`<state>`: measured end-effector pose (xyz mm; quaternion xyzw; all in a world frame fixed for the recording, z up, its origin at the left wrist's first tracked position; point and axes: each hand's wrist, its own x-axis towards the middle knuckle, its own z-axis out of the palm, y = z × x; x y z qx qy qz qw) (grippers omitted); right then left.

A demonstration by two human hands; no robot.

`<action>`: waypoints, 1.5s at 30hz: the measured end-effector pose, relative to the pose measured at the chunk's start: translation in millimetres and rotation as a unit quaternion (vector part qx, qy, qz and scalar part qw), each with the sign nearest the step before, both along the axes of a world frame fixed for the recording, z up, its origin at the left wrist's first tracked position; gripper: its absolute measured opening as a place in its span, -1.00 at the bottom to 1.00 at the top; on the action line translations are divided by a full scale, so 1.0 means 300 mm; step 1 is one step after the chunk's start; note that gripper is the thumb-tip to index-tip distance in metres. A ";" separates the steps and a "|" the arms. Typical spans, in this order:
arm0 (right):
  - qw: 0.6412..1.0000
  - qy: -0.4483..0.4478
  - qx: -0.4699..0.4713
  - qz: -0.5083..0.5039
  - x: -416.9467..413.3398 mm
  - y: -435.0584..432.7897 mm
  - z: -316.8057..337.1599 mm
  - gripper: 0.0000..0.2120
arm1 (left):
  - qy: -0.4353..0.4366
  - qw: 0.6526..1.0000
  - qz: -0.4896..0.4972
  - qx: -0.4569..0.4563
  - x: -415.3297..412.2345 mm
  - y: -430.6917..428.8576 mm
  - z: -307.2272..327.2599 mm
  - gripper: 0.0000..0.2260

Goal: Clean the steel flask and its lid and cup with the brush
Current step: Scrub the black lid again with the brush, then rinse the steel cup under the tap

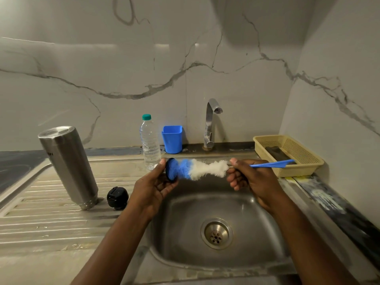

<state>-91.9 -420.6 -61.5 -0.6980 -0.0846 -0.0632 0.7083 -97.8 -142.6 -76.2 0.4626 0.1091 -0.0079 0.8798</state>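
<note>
**At the steel sink, brush meeting cup**

A grey-veined marble wall fills the upper half of the frame, and below it we look down on a steel worktop with a ribbed draining area at the left and the sink at lower centre.

At mid-frame, above the basin, our left hand holds a small dark cup, fingers curled under it and thumb on its top edge. Our right hand grips the brush where the bristles end, fingers wrapped round the handle, whose blue end points to the right. The blue tip of the bristles touches the cup; the white part lies between our hands.

At the left the steel flask stands mouth down on the ribs, and the black lid sits just beside its base.

Against the wall we see a clear plastic bottle with a green cap, a blue tub and a chrome tap. At the right a beige basket holds something dark.
</note>
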 end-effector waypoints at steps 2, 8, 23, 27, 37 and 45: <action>1.000 -0.008 0.002 0.008 -0.005 -0.006 0.012 -0.66 | -0.002 1.000 0.008 0.006 0.003 0.007 0.003 -0.71; 0.999 -0.028 -0.025 0.028 -0.017 -0.029 0.018 -0.72 | 0.006 0.999 0.017 0.028 0.008 0.003 -0.005 -0.65; 0.993 -0.088 -0.009 -0.078 0.026 -0.036 0.205 -0.69 | 0.039 0.995 0.086 -0.027 0.021 0.024 -0.023 -0.61; 0.979 -0.149 -0.096 -0.099 0.091 0.046 0.378 -0.69 | 0.039 0.997 0.063 -0.005 0.026 0.010 -0.023 -0.66; 0.949 -0.129 -0.255 -0.133 0.402 0.343 0.612 -0.70 | 0.042 0.998 0.046 -0.005 0.010 0.017 -0.004 -0.72; 0.925 -0.097 -0.350 -0.111 0.572 0.516 0.618 -0.85 | 0.042 0.998 0.044 -0.021 0.029 0.023 -0.025 -0.66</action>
